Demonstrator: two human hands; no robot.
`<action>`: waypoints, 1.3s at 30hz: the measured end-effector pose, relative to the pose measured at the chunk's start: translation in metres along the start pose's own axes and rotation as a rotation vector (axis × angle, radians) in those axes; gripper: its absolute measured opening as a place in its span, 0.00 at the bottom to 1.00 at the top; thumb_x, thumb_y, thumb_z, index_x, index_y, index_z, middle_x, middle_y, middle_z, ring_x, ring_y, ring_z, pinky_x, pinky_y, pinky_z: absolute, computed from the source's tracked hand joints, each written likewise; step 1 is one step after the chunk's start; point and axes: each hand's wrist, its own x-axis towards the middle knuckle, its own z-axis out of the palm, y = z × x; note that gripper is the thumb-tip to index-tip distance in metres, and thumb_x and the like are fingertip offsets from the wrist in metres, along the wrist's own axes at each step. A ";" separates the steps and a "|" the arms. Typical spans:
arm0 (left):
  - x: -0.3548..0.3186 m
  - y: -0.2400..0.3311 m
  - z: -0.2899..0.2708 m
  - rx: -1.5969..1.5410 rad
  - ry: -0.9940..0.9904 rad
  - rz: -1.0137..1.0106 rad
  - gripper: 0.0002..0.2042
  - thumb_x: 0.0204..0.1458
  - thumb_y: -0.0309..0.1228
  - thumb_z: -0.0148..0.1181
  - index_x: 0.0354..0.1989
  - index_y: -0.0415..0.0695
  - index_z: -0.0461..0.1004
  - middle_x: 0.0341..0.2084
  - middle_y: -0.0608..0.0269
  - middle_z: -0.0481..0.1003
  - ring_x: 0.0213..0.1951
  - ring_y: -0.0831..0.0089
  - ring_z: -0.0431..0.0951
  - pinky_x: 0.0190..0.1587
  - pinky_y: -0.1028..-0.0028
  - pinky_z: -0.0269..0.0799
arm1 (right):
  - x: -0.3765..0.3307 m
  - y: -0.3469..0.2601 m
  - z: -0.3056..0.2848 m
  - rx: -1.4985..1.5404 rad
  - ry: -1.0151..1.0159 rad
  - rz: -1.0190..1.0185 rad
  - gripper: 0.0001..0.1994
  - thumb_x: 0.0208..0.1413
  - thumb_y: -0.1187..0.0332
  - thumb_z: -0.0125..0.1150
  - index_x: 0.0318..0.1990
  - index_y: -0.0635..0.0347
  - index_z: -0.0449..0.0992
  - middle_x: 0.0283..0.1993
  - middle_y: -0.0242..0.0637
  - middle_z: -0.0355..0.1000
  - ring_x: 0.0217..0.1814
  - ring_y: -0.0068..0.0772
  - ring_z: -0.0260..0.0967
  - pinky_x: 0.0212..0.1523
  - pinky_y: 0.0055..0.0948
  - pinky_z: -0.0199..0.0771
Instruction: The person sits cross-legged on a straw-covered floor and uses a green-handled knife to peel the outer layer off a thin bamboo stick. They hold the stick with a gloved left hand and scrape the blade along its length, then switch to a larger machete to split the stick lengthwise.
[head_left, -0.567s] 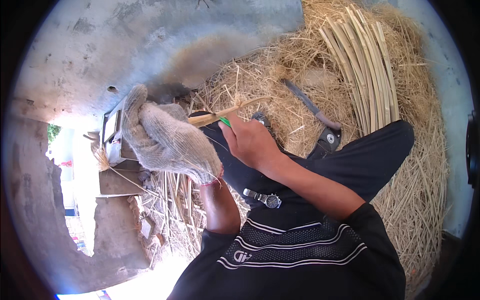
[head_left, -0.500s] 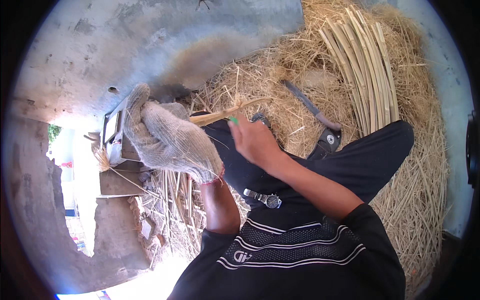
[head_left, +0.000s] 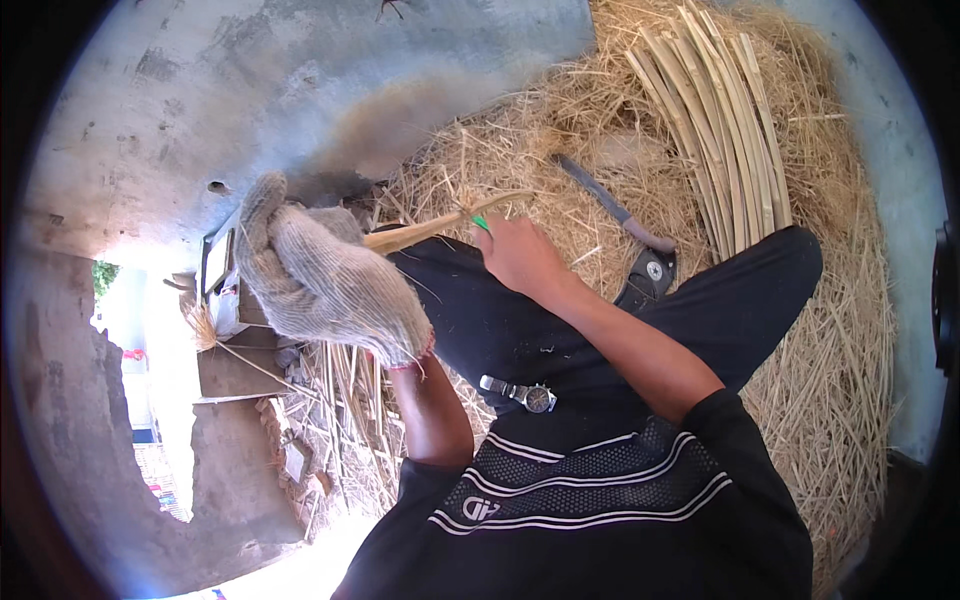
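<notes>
My left hand [head_left: 335,280], in a knitted grey-white glove, is closed round the near end of a pale split bamboo strip [head_left: 405,237]. The strip points up and to the right, its far part thin and ragged with a curled shaving [head_left: 465,205] standing off it. Bare and closed, my right hand [head_left: 525,260] grips a small green-handled tool [head_left: 480,222] right against the strip. Most of that tool is hidden by the fingers, so its blade or tip cannot be made out. Both hands are above my crossed legs in dark trousers.
A curved blade with a handle [head_left: 605,200] lies on the shavings [head_left: 560,130] beside my dark shoe [head_left: 648,272]. Long split strips [head_left: 720,130] are bundled at the far right. A metal-band wristwatch [head_left: 538,399] rests on my lap. Concrete walls [head_left: 300,70] stand ahead and left.
My right hand has moved slightly right along the strip, and more of the green handle shows. The left hand keeps its hold, slightly lower and further left in view.
</notes>
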 end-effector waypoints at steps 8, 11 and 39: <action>0.006 -0.012 -0.005 0.132 0.077 -0.018 0.15 0.57 0.25 0.48 0.47 0.34 0.77 0.17 0.66 0.68 0.18 0.80 0.64 0.19 0.80 0.58 | -0.030 -0.080 -0.013 0.174 0.116 -0.315 0.10 0.64 0.67 0.52 0.47 0.64 0.65 0.19 0.56 0.71 0.23 0.60 0.72 0.24 0.53 0.72; 0.011 -0.022 -0.014 0.133 0.012 0.014 0.16 0.58 0.25 0.46 0.50 0.34 0.75 0.17 0.67 0.66 0.18 0.80 0.63 0.20 0.81 0.58 | -0.031 -0.081 0.001 0.124 0.175 -0.286 0.09 0.63 0.69 0.52 0.45 0.64 0.66 0.19 0.53 0.71 0.21 0.59 0.72 0.23 0.53 0.72; 0.007 0.003 -0.021 -0.201 -0.222 -0.071 0.11 0.59 0.26 0.50 0.45 0.37 0.77 0.29 0.62 0.76 0.21 0.80 0.69 0.21 0.80 0.64 | -0.005 0.009 -0.005 -0.025 0.021 -0.044 0.12 0.64 0.65 0.53 0.45 0.67 0.69 0.23 0.60 0.73 0.28 0.65 0.75 0.29 0.58 0.75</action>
